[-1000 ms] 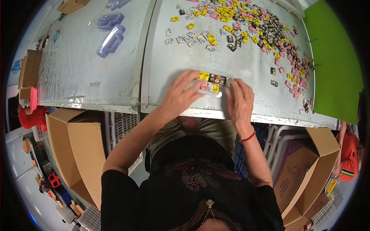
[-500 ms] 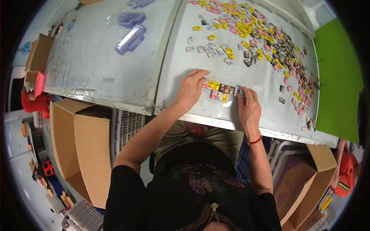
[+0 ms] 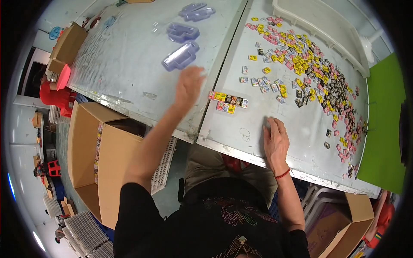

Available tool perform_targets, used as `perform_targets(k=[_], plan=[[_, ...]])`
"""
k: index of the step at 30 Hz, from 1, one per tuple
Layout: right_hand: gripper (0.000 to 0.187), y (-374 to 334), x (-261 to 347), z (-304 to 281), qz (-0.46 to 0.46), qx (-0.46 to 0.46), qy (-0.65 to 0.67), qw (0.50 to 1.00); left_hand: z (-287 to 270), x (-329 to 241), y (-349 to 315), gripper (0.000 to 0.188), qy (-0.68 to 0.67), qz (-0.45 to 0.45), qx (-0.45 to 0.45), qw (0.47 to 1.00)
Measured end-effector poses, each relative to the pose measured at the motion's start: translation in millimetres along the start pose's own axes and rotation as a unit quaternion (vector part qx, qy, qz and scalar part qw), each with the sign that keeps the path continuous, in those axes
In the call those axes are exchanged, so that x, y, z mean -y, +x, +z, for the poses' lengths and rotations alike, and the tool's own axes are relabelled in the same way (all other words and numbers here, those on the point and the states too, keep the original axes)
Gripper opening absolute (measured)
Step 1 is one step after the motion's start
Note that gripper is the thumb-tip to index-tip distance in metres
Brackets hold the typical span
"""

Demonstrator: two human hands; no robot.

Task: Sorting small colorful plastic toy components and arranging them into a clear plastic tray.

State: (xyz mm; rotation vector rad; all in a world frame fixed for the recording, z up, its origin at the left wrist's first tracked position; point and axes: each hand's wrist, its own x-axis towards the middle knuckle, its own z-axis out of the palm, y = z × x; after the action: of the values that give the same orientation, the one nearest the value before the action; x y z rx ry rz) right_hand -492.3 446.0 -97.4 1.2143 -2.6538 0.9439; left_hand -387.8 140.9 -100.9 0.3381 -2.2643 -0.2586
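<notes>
My left hand (image 3: pixel 188 89), a little blurred, is over the left table just below the nearest clear bluish plastic tray (image 3: pixel 180 56). Its fingers stretch toward that tray and hold nothing I can see. On the right table, two short rows of small printed blocks (image 3: pixel 229 100) in pink, yellow, black and white lie pushed together, the far row longer than the near one. My right hand (image 3: pixel 276 144) rests at the table's near edge, to the right of these rows. Its fingers are extended and loosely bent, with nothing visible in them.
Many loose small blocks (image 3: pixel 320 71) spread over the right table. More clear trays (image 3: pixel 183 32) lie farther back on the left table. Cardboard boxes (image 3: pixel 116 167) stand below the near edge at both sides. A green panel (image 3: pixel 383 124) borders the right. A person in red (image 3: pixel 53 96) is far left.
My left hand has left the block rows and moved left toward the plastic trays. My right hand has come away from the rows' right end. The view has shifted left.
</notes>
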Motion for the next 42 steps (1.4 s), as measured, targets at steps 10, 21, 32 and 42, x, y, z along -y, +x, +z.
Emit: perform_targets(k=[10,21,32,42], plan=[[0.028,-4,3,2,-0.004,-0.013,0.015,1.0,-8,73,34,0.015,0.07,-0.096,0.139,0.983],[0.025,-9,-1,2,-0.021,-0.039,0.033,0.998,-26,84,48,0.017,-0.064,-0.142,0.227,0.961],[0.023,-8,-3,5,-0.032,-0.057,0.028,0.997,-13,86,36,0.014,0.063,-0.002,0.208,0.976],[0.015,-13,-28,-19,0.076,-0.091,0.233,0.965,-5,-68,44,0.011,-0.09,0.024,0.14,0.986]])
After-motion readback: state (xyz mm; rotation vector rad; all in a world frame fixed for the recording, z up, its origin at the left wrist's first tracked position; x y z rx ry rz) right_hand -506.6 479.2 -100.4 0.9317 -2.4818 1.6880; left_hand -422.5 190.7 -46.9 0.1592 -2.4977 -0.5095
